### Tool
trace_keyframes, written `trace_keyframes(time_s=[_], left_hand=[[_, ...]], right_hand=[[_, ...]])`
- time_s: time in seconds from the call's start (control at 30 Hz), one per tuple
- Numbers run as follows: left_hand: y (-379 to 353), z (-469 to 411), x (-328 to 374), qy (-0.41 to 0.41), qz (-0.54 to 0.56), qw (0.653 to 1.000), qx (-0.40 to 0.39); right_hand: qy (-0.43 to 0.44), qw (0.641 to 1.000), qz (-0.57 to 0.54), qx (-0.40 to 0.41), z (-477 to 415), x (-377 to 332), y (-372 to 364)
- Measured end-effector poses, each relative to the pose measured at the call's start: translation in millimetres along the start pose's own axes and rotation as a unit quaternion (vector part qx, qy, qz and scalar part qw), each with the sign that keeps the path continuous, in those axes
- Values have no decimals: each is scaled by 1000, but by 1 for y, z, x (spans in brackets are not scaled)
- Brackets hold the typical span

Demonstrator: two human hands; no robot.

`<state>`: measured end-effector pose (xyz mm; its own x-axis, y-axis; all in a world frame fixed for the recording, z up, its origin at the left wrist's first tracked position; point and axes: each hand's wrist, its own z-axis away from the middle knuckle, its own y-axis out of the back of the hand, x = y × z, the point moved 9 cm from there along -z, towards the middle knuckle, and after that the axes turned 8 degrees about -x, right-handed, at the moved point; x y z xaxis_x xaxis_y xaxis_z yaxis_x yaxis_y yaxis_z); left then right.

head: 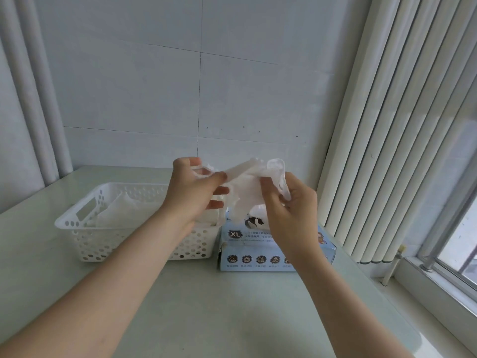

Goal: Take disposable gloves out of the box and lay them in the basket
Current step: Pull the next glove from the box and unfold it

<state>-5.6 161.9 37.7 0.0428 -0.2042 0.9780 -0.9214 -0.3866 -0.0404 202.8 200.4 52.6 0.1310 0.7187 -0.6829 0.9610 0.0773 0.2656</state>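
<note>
Bench (pixel 206 306): left hand (pixel 196 192), right hand (pixel 291 210) pinch one glove (pixel 249 168).
Stretched film may tear or miss basket (pixel 77 226) under left hand.

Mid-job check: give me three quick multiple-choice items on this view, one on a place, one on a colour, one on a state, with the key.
1. Where does the basket stand relative to the box?
A. to its left
B. to its right
C. on top of it

2. What colour is the box?
A. red
B. light blue
C. black

3. What is the state of the glove?
A. lying flat in the basket
B. held up by the left hand and right hand
C. hanging from one hand only

Key:
1 A, the basket's right end sits next to the box's left end.
2 B, its printed sides are pale blue.
3 B, each hand pinches one end of it above the box.
</note>
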Motion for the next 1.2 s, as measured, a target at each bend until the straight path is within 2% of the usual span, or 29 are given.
trace_keyframes(time_s=[0.03, 0.1, 0.17, 0.23, 0.33, 0.4, 0.53, 0.63, 0.73, 0.9, 1.03, 1.1, 1.2], left_hand=[[2, 0, 3, -14, -84, 996, 8], [-3, 1, 12, -54, -245, 968, 9], [-12, 7, 24, -94, -328, 940, 6], [-25, 12, 33, -128, -302, 944, -46], [-50, 21, 35, -141, -225, 947, -182], [-55, 22, 33, -156, -247, 934, -204], [-46, 18, 37, -190, -260, 934, -151], [-39, 17, 41, -214, -276, 931, -105], [-32, 14, 40, -207, -251, 943, -71], [-14, 8, 36, -155, -126, 980, -28], [-27, 5, 20, -38, -53, 990, -129], [-40, 9, 14, 5, -47, 979, -200], [-57, 22, 13, 14, -58, 951, -304]], right_hand=[[-14, 1000, -23, -8, 0, 0, -1], [-39, 996, -68, -31, 0, 1, -6], [-60, 991, -106, -58, 1, 6, -13], [-65, 988, -114, -76, 2, 7, -18], [-80, 989, -88, -86, 4, 10, -20], [-102, 991, -59, -61, 4, 15, -16], [-120, 990, -61, -35, 5, 15, -11], [-131, 980, -118, -89, 6, 12, -20], [-152, 970, -135, -130, 8, 12, -27], [-166, 964, -200, -65, 6, 12, -13], [-163, 954, -250, -24, 4, 13, -4], [-165, 952, -255, -36, 5, 10, -6], [-173, 956, -232, -56, 7, 6, -9]])
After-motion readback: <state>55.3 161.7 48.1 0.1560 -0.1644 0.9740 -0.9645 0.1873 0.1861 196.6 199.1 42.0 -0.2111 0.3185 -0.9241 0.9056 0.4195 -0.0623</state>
